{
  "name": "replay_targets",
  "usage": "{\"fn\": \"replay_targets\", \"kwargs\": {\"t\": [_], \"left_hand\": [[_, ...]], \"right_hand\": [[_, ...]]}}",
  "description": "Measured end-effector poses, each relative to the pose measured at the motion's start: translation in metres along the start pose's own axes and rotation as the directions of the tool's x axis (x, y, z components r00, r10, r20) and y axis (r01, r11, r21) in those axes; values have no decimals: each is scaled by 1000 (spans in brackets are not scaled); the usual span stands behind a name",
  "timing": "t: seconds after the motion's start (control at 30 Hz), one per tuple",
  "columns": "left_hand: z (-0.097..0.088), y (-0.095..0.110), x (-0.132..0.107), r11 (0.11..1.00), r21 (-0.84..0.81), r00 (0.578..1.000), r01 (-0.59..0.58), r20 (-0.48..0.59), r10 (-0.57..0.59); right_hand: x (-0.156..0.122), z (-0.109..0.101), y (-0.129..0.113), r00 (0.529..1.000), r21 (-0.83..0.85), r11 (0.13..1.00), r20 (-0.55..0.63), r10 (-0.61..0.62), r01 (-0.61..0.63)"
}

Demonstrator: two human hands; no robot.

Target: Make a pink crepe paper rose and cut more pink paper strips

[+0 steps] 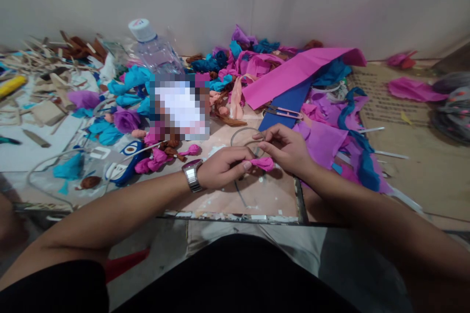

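Thumb and fingers of the left hand (225, 168) pinch a pink paper bud (265, 163) over the tabletop (216, 201). Slightly beyond, the right hand (285, 147) pinches thin wire (245, 128) between its fingertips; farther back lie snips (282, 111) and a pink strip (301, 77).

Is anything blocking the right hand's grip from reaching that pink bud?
Nothing visible: the pink crepe-paper bud, held by the left hand's grip, lies close by the right hand's grip. The loop of thin grey wire lies beyond the bud, not between them.
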State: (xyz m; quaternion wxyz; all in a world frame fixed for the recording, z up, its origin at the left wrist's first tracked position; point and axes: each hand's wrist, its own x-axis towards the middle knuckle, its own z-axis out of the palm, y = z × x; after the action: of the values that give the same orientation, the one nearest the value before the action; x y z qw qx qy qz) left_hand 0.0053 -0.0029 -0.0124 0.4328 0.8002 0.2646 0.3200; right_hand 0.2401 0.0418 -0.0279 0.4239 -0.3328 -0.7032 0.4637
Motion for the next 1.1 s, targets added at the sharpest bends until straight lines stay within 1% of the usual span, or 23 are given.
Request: {"fn": "replay_targets", "kwargs": {"t": [0.13, 0.27, 0.53, 0.73, 0.87, 1.1], "left_hand": [[0, 0, 0, 1000, -9, 1000, -6, -2, 6], [0, 1, 1, 1000, 9, 1000, -2, -3, 2], [1, 1, 1, 1000, 11, 1000, 2, 3, -3], [1, 1, 0, 1000, 5, 1000, 17, 4, -17], [0, 0, 0, 1000, -9, 1000, 19, 14, -19], [0, -1, -1, 1000, -6, 999, 28, 19, -28]], "right_hand": [[1, 0, 2, 999, 58, 997, 15, 45, -46], [1, 1, 1, 999, 74, 996, 7, 46, -47], [0, 1, 4, 1000, 73, 997, 7, 30, -31], [1, 1, 3, 1000, 26, 1000, -3, 15, -15], [1, 1, 2, 999, 48, 998, 11, 30, -30], [1, 0, 5, 999, 39, 999, 28, 35, -36]]}}
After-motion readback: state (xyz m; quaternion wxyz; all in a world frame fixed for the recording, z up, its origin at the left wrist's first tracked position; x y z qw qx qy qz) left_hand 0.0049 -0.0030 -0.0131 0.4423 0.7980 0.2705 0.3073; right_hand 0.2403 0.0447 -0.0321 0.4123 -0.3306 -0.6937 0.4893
